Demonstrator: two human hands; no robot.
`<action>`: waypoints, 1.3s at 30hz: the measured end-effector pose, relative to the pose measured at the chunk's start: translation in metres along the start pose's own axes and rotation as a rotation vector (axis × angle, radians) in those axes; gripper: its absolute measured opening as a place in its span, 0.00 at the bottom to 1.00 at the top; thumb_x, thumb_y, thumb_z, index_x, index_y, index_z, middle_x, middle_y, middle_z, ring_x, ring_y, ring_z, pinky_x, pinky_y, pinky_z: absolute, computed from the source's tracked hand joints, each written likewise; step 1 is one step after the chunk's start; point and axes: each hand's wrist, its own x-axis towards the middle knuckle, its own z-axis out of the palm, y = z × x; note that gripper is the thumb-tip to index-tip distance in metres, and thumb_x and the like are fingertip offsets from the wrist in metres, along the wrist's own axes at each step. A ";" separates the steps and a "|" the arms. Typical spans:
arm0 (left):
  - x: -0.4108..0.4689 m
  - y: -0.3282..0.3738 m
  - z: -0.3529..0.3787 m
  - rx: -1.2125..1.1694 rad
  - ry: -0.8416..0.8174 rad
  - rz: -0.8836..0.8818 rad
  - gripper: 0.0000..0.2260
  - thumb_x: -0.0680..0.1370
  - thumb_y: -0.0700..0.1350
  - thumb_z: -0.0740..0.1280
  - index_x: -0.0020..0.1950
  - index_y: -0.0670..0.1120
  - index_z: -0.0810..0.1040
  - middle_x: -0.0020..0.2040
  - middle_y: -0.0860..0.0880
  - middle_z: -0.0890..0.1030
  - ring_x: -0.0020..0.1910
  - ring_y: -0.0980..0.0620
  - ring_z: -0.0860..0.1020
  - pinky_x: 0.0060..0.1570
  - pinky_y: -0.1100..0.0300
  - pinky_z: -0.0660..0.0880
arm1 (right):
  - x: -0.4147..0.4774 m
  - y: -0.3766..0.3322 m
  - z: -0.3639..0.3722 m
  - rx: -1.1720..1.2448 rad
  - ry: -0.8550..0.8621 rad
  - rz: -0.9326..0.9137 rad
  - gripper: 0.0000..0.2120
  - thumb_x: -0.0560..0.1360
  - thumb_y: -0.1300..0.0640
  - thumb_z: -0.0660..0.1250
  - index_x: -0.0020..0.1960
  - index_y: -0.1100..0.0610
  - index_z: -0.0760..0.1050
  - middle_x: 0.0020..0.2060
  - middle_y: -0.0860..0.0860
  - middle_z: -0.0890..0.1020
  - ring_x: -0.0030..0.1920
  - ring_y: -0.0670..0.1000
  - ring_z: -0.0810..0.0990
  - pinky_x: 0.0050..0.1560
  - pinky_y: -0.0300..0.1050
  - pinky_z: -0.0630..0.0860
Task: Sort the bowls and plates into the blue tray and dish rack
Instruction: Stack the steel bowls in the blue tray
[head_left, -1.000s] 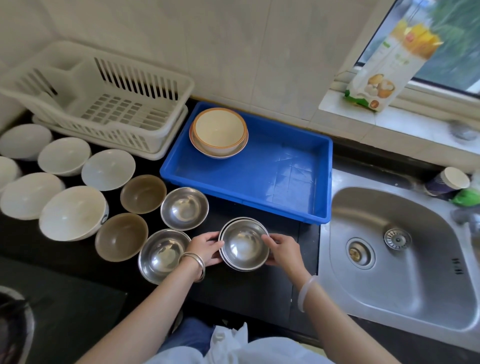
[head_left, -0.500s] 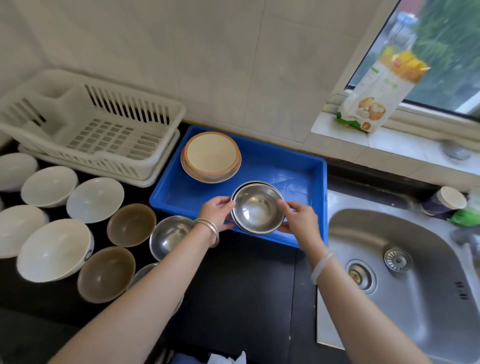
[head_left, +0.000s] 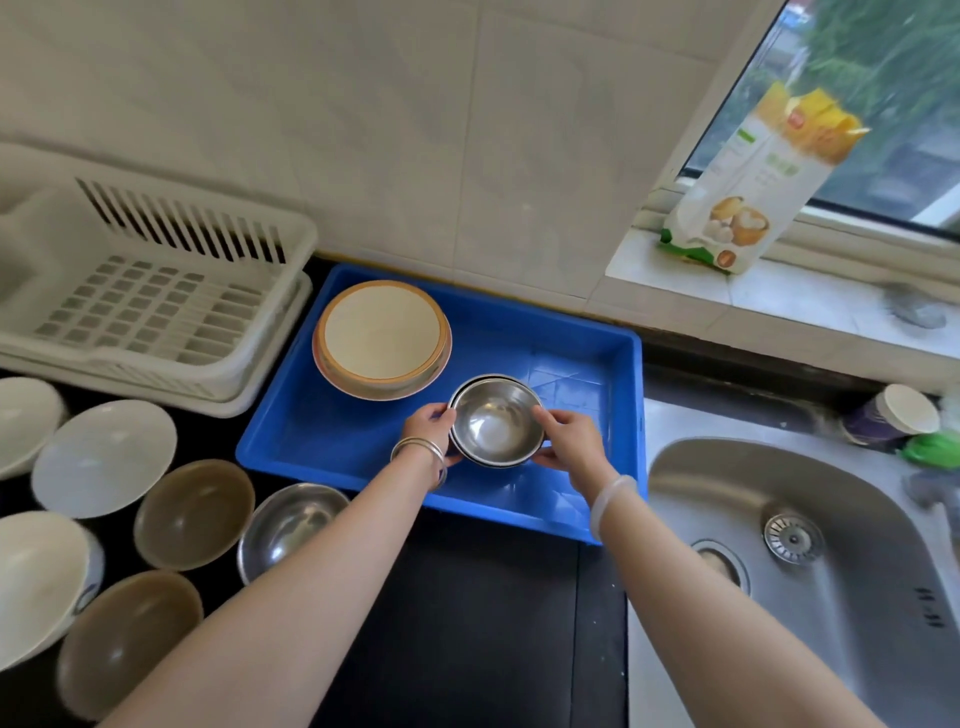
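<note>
Head view, the only one: both hands hold a nested stack of steel bowls (head_left: 496, 422) over the blue tray (head_left: 592, 338), near its middle and just near-right of the orange-rimmed dishes (head_left: 383, 338) stacked in the tray's far-left part. The left hand (head_left: 427, 427) presses the stack's left rim, the right hand (head_left: 569, 439) its right rim; each grip is closed on the rim with curled fingers. Whether the stack already rests on the tray floor cannot be told.

On the dark surface (head_left: 493, 623) to the left, another steel bowl (head_left: 291, 525), two brown bowls (head_left: 195, 512) and several white bowls (head_left: 104, 457) wait unsorted. The white dish rack (head_left: 156, 306) at far left holds nothing visible.

Risks, as I judge them: the smooth steel could slip from a rim-only hold, and the nested bowls could shift or tip if released above the floor. Set too far left, the stack could knock the orange-rimmed dishes.
</note>
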 end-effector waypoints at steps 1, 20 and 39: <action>0.004 0.000 0.001 -0.003 0.002 -0.004 0.09 0.79 0.41 0.61 0.58 0.45 0.74 0.62 0.40 0.75 0.52 0.44 0.74 0.45 0.49 0.75 | 0.003 0.001 0.001 0.014 -0.008 0.006 0.14 0.77 0.51 0.65 0.56 0.60 0.79 0.46 0.55 0.80 0.30 0.50 0.81 0.26 0.36 0.77; 0.030 -0.007 0.018 -0.358 -0.086 -0.062 0.16 0.79 0.40 0.61 0.65 0.35 0.69 0.64 0.35 0.73 0.60 0.42 0.75 0.57 0.50 0.73 | 0.024 0.008 0.002 0.398 -0.161 -0.001 0.14 0.80 0.61 0.60 0.64 0.58 0.72 0.56 0.54 0.79 0.46 0.51 0.83 0.43 0.36 0.81; 0.055 0.012 0.046 -0.551 -0.031 -0.012 0.17 0.79 0.44 0.61 0.66 0.40 0.71 0.66 0.41 0.73 0.62 0.44 0.74 0.55 0.55 0.73 | 0.061 -0.025 0.020 0.424 -0.039 -0.008 0.17 0.79 0.61 0.62 0.67 0.63 0.69 0.61 0.60 0.77 0.51 0.57 0.81 0.44 0.40 0.79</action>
